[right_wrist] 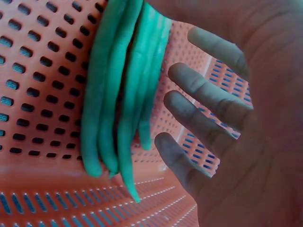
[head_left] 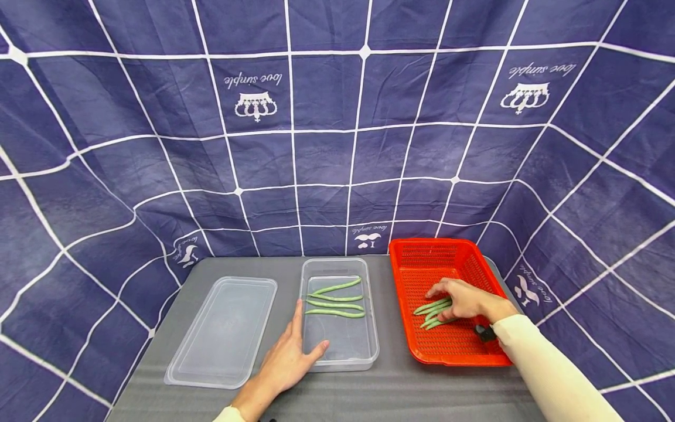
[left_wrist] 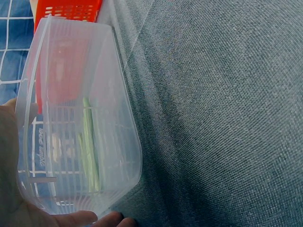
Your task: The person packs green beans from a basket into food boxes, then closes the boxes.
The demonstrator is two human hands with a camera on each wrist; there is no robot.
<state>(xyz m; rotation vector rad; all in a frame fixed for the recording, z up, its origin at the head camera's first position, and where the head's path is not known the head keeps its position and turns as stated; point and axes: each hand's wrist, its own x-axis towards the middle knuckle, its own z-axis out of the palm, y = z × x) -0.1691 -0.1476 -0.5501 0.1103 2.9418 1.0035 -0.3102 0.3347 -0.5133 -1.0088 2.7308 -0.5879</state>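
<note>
My right hand (head_left: 464,300) reaches down into a red perforated basket (head_left: 412,340), its fingers spread over a small bunch of green beans (head_left: 431,315). In the right wrist view several green beans (right_wrist: 106,113) lie side by side on the basket floor, the fingers (right_wrist: 203,87) apart from them and the thumb side near their upper ends. My left hand (head_left: 285,362) rests against the left side and near corner of a clear plastic container (head_left: 375,334), with thumb and fingers extended. Inside that container are 3 long green beans (head_left: 337,305), lying crosswise toward its far half.
A translucent flat lid (head_left: 224,331) lies to the left of the container on the grey tabletop (head_left: 327,398). Behind and at both sides hangs a blue cloth (head_left: 327,158) with white lines. A dark wrist strap piece (head_left: 484,333) shows under the right wrist.
</note>
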